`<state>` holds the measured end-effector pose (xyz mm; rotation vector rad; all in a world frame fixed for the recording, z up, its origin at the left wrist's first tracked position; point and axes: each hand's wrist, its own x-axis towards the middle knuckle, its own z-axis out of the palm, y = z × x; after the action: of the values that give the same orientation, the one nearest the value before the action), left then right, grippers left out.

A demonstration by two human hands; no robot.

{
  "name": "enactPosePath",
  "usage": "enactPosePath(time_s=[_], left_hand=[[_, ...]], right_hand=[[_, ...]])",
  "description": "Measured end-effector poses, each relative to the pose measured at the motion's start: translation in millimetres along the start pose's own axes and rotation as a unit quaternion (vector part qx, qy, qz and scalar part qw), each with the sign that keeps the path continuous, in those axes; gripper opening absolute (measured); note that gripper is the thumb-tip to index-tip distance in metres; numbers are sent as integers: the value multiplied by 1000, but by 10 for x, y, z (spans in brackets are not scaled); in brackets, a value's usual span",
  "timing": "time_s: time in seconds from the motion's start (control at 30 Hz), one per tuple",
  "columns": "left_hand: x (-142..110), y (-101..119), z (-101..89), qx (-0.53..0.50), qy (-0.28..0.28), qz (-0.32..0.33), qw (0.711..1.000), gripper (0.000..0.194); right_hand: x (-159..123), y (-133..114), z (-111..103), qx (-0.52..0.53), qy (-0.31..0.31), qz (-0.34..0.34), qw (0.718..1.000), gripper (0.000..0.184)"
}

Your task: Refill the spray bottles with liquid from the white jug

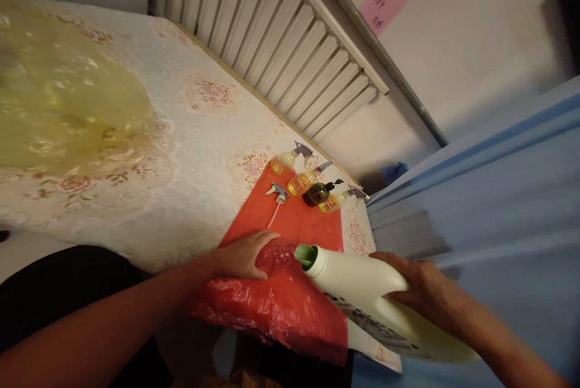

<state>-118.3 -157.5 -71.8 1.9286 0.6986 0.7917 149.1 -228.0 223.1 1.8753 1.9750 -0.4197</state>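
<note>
My left hand (pixel 242 253) is wrapped round a small clear bottle (pixel 275 257) that stands uncapped on a red plastic sheet (pixel 290 303). My right hand (pixel 423 288) grips a large cream jug (pixel 362 297) with a green spout, tilted so that the spout sits right beside the small bottle's mouth. A loose spray-trigger head (pixel 277 193) with its tube lies on the red sheet behind. Further back lie several small spray bottles (pixel 312 185) filled with yellow liquid; one is dark.
The red sheet lies on a mattress (pixel 181 152) with a floral pattern. A yellowish translucent plastic bag (pixel 58 98) lies at the left. A white slatted headboard (pixel 290 37) runs behind. A blue cloth (pixel 489 206) hangs at the right. A pink note (pixel 383 4) is stuck on the wall.
</note>
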Motion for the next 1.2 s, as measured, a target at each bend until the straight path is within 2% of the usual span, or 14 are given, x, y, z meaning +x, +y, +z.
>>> enactPosePath(time_s=[0.37, 1.2], left_hand=[[-8, 51, -28, 1, -4, -3, 1000, 90], [-6, -5, 1, 0, 1, 9, 1000, 90]], right_hand=[[12, -4, -17, -5, -3, 2, 1000, 52], [4, -11, -20, -13, 13, -9, 1000, 52]])
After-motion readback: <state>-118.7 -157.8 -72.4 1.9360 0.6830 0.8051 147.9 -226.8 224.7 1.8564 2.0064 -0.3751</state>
